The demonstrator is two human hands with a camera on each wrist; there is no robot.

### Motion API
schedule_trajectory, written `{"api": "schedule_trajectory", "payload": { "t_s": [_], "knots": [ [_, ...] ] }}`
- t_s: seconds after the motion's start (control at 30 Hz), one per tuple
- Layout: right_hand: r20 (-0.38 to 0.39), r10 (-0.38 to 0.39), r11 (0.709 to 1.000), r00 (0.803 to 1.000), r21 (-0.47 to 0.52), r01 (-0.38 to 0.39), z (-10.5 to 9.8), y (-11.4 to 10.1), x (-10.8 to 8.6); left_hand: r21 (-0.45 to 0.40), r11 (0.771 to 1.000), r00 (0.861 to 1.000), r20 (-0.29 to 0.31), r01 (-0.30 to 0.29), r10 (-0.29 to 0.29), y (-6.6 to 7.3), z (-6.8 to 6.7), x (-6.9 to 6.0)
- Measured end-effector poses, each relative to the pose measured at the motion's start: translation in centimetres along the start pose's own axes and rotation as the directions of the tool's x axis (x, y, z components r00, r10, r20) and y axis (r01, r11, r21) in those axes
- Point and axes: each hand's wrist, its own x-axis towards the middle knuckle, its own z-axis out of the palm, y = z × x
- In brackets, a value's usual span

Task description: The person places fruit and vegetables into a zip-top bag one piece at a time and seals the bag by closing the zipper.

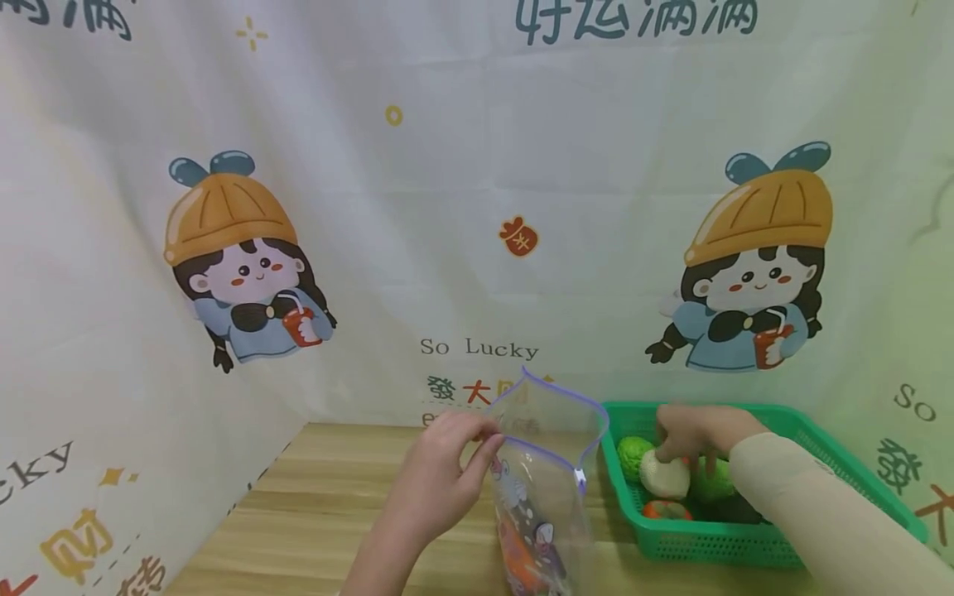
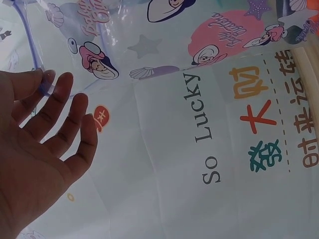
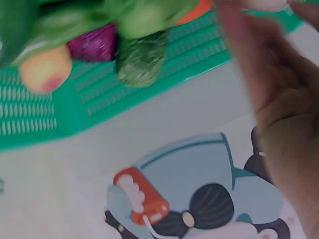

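My left hand (image 1: 447,472) pinches the rim of a clear zip bag (image 1: 555,476) with a purple zip edge and a white slider. The bag stands upright with its mouth spread; cartoon shells are printed on it, and orange and dark shapes show low inside. In the left wrist view, thumb and index finger hold the edge while the other fingers are spread. Over a green basket (image 1: 708,542), my right hand (image 1: 701,430) bends its fingers down at a white round vegetable (image 1: 666,478). Blur and the frame edge hide whether it grips it.
Inside the basket lie a green cabbage-like piece (image 1: 633,455), a tomato-like red fruit (image 1: 667,510), a purple piece (image 3: 93,44), a peach-like fruit (image 3: 46,69) and other green vegetables. A wooden tabletop (image 1: 298,513) lies before a printed cloth (image 1: 477,314).
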Motion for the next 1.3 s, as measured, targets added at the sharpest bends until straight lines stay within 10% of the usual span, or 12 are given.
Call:
{"api": "schedule_trajectory", "payload": {
  "t_s": [0.53, 0.93, 1.13, 1.3],
  "knots": [
    [-0.027, 0.024, 0.995, 0.999, -0.097, -0.027, 2.7, -0.2, 0.6, -0.006, 1.0, 1.0, 0.018, 0.0, 0.0, 0.2, -0.1, 0.5],
    [-0.103, -0.143, 0.984, 0.984, -0.124, 0.13, -1.8, -1.0, -0.5, -0.007, 1.0, 1.0, -0.017, -0.006, 0.006, -0.1, -0.3, 0.3],
    [-0.328, -0.255, 0.967, 0.91, -0.106, 0.232, -5.0, -2.0, -1.9, 0.005, 1.0, 1.0, 0.011, 0.024, -0.024, -0.1, -0.3, 0.1],
    [-0.568, -0.242, 0.953, 0.786, 0.014, 0.304, -5.7, -4.0, -4.7, 0.006, 1.0, 1.0, 0.003, 0.017, -0.017, -0.2, -0.2, 0.1]
  ]
}}
